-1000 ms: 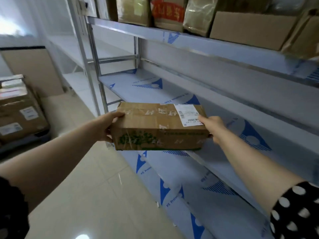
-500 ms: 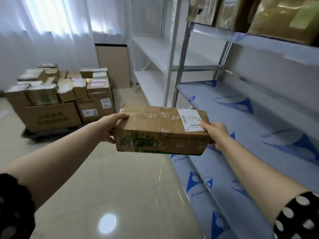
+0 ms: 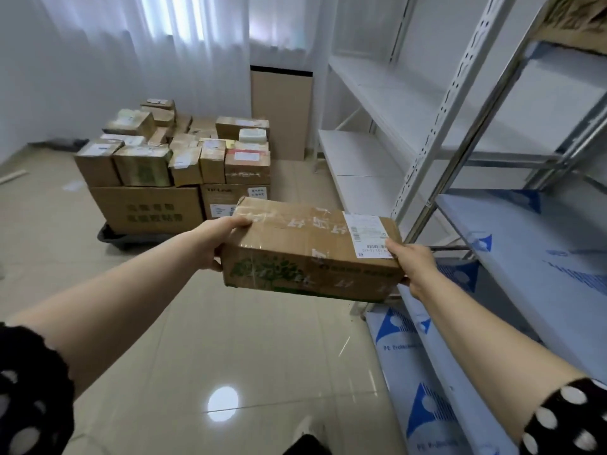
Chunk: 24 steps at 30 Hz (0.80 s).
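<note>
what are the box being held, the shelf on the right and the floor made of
Box: matte brown cardboard, creased, bound with glossy clear tape; a white paper label on top. Shelf: likely sheet metal, judging by its shiny post; the board wears pale protective film printed blue. Floor: glazed beige tile, shown by grout lines and a bright light reflection.

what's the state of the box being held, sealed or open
Sealed: tape runs along the top seam of the cardboard box and its flaps lie flat.
</note>
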Motion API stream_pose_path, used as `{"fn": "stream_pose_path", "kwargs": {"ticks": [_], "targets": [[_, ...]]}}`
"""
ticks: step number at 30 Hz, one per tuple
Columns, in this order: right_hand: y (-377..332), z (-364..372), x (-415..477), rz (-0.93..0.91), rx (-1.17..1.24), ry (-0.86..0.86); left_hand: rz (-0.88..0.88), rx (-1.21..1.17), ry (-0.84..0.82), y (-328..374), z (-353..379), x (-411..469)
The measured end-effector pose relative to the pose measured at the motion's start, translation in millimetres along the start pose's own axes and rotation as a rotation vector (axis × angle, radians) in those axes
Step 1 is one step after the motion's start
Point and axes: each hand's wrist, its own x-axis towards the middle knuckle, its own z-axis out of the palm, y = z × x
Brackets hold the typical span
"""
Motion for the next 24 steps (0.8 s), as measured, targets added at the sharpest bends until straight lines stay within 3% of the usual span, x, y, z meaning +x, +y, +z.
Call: {"fn": "stream_pose_path", "kwargs": {"ticks": [8, 24], "targets": [[-63.9, 80.0, 168.3, 0.017, 0.011, -0.108, -0.015, -0.020, 0.158, 94.2, -0.7, 137.5], [-211.6, 220.6, 484.7, 0.001, -0.001, -0.154, 0.023, 0.005, 0.226, 301.6, -7.5, 431.3]]}}
